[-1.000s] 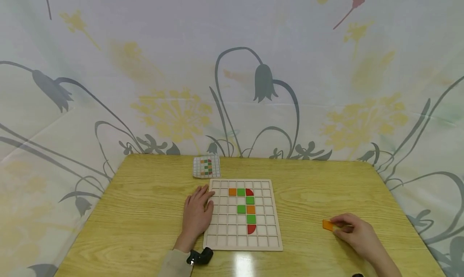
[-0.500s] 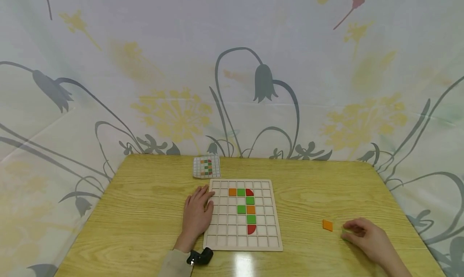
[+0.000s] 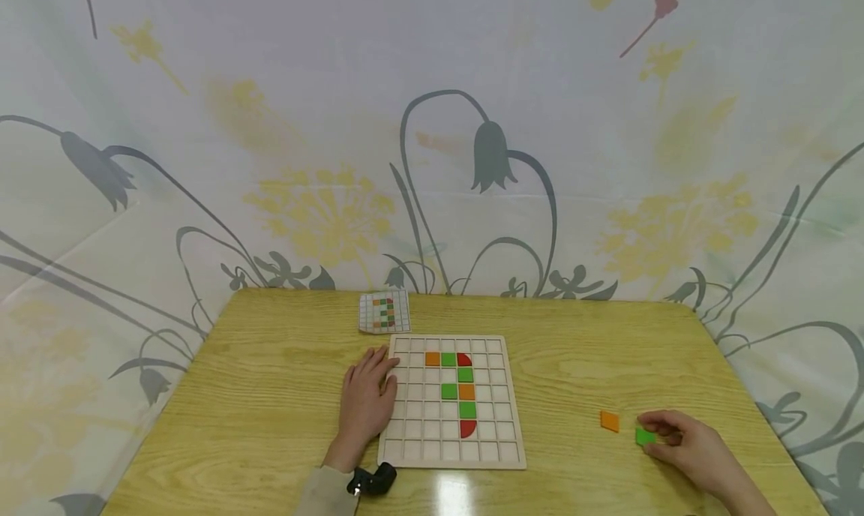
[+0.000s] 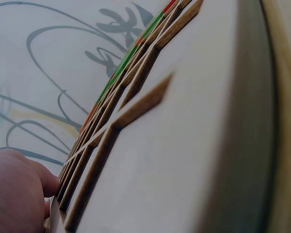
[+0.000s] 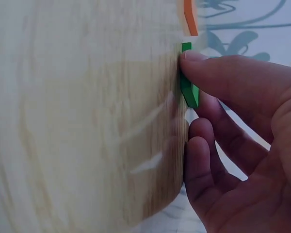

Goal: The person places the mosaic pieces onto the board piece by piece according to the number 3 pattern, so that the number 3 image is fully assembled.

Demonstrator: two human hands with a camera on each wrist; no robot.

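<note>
A wooden grid board (image 3: 498,450) lies at the middle of the table, its squares partly filled with green, orange and red tiles. My left hand (image 3: 367,396) rests along its left edge, fingers extended and fingertips over the rim. In the left wrist view, part of that hand (image 4: 19,191) touches the board's side (image 4: 150,160). At the right, my right hand (image 3: 685,445) pinches a green square tile (image 3: 644,436) between thumb and fingers, low at the tabletop. An orange square tile (image 3: 610,421) lies flat just left of it. The right wrist view shows the thumb against the green tile (image 5: 186,87).
A small printed pattern card (image 3: 384,311) lies behind the board, showing coloured squares on a grid. The wooden table (image 3: 256,396) meets a flower-patterned cloth (image 3: 574,111) at its back edge. A black band (image 3: 373,478) sits on the left wrist.
My right hand has let go of the orange tile, leaving it on the table, and shifted right. A green tile now shows in its fingers. The left hand stays still.
</note>
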